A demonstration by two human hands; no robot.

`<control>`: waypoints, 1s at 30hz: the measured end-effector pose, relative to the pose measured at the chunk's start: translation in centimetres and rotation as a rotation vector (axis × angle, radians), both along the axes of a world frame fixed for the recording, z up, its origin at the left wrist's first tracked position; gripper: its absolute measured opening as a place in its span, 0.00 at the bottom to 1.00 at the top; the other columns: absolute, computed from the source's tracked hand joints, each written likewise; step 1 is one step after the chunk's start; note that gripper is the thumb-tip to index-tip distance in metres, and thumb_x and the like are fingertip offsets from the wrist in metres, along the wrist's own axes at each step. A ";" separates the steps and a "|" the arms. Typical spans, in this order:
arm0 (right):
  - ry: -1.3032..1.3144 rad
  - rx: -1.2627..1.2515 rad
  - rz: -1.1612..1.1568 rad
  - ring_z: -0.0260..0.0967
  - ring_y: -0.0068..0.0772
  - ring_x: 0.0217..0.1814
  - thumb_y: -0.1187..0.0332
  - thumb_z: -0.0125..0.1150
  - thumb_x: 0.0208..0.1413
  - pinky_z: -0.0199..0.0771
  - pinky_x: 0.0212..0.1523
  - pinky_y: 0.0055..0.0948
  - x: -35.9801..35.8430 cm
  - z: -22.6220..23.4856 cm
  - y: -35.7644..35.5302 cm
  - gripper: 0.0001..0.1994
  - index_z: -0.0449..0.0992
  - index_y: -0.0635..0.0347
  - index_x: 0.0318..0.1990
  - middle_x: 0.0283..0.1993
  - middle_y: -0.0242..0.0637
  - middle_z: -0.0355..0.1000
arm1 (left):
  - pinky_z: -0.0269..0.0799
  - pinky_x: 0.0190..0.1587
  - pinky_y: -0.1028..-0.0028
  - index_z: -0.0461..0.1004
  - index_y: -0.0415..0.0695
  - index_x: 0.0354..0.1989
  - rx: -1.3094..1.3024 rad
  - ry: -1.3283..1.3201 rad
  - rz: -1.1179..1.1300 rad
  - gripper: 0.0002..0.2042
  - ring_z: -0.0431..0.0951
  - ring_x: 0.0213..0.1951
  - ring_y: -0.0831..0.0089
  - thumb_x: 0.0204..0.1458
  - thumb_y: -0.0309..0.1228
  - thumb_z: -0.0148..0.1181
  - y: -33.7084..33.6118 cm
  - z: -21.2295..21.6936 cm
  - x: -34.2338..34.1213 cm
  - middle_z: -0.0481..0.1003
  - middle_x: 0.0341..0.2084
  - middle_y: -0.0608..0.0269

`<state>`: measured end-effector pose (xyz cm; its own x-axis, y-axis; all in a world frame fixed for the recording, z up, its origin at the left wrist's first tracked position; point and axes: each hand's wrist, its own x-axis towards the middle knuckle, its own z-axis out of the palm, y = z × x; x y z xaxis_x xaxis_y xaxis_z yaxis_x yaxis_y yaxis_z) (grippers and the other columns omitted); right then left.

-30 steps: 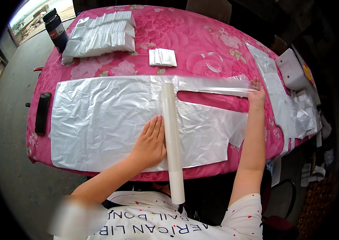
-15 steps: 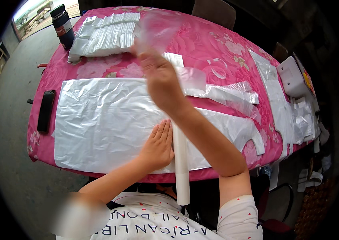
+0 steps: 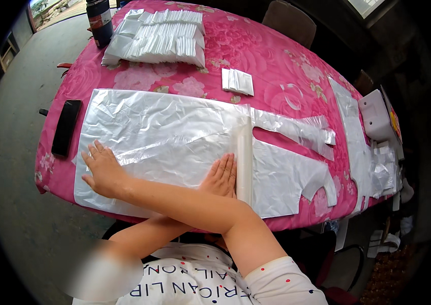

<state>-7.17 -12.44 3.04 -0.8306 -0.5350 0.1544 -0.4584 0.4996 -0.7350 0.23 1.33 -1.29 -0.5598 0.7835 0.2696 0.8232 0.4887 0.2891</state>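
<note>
A stack of white plastic carrier bags (image 3: 164, 122) lies flat across the table, its cut-out handles toward the right. My left hand (image 3: 219, 175) rests flat on it, fingers together and outstretched, beside a pale, smooth tube (image 3: 244, 157). That tube lies across the bags, pointing away from me; my right forearm covers its near end. Crossing over my left forearm, my right arm reaches to the left end of the bags. There my right hand (image 3: 104, 170) is open, palm down with fingers spread, and holds nothing.
A black phone (image 3: 66, 128) lies left of the bags. Behind are rows of folded white packets (image 3: 162, 38), a small packet pile (image 3: 237, 82) and a dark bottle (image 3: 99, 23). At right are more plastic bags (image 3: 350, 132) and a white box (image 3: 376, 114). A pink flowered cloth (image 3: 236, 43) covers the table.
My right hand has come down from above the middle to the bags' left end. The tube lies farther from me, no longer jutting past the table's near edge. My view has shifted slightly.
</note>
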 end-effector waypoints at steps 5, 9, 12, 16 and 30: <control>0.086 -0.123 0.170 0.37 0.52 0.70 0.60 0.55 0.53 0.43 0.66 0.44 5.4 4.4 6.7 0.30 0.57 0.66 0.60 0.64 0.54 0.50 | 0.42 0.65 0.60 0.52 0.27 0.59 0.155 -0.130 0.044 0.27 0.48 0.64 0.51 0.49 0.27 0.39 -0.6 1.2 -0.2 0.50 0.61 0.38; 0.261 -0.090 -0.051 0.50 0.50 0.66 0.65 0.57 0.52 0.52 0.62 0.42 8.3 6.4 17.0 0.22 0.65 0.63 0.54 0.61 0.46 0.58 | 0.53 0.61 0.67 0.55 0.35 0.59 0.792 -0.685 0.036 0.25 0.58 0.60 0.60 0.51 0.28 0.43 -2.9 3.5 -2.8 0.57 0.58 0.44; 0.320 -0.036 -0.316 0.56 0.47 0.63 0.65 0.55 0.54 0.56 0.60 0.40 10.9 6.2 24.0 0.17 0.70 0.62 0.50 0.56 0.43 0.65 | 0.58 0.58 0.71 0.49 0.33 0.61 1.086 -1.317 0.028 0.29 0.58 0.60 0.61 0.55 0.37 0.45 -0.1 3.5 -7.4 0.56 0.58 0.45; 0.295 0.110 -0.488 0.58 0.48 0.61 0.67 0.55 0.52 0.59 0.58 0.40 13.6 4.1 29.5 0.17 0.70 0.63 0.48 0.55 0.43 0.66 | 0.55 0.61 0.67 0.51 0.28 0.59 1.204 -1.798 0.269 0.29 0.59 0.59 0.61 0.58 0.43 0.37 2.7 5.6 -9.9 0.57 0.57 0.46; 0.266 0.486 -0.083 0.40 0.42 0.71 0.46 0.40 0.57 0.35 0.68 0.42 13.3 0.7 30.2 0.31 0.57 0.56 0.62 0.68 0.38 0.49 | 0.67 0.52 0.71 0.60 0.34 0.53 0.835 -1.523 0.293 0.22 0.70 0.49 0.67 0.56 0.39 0.49 -2.5 4.9 -11.7 0.68 0.48 0.51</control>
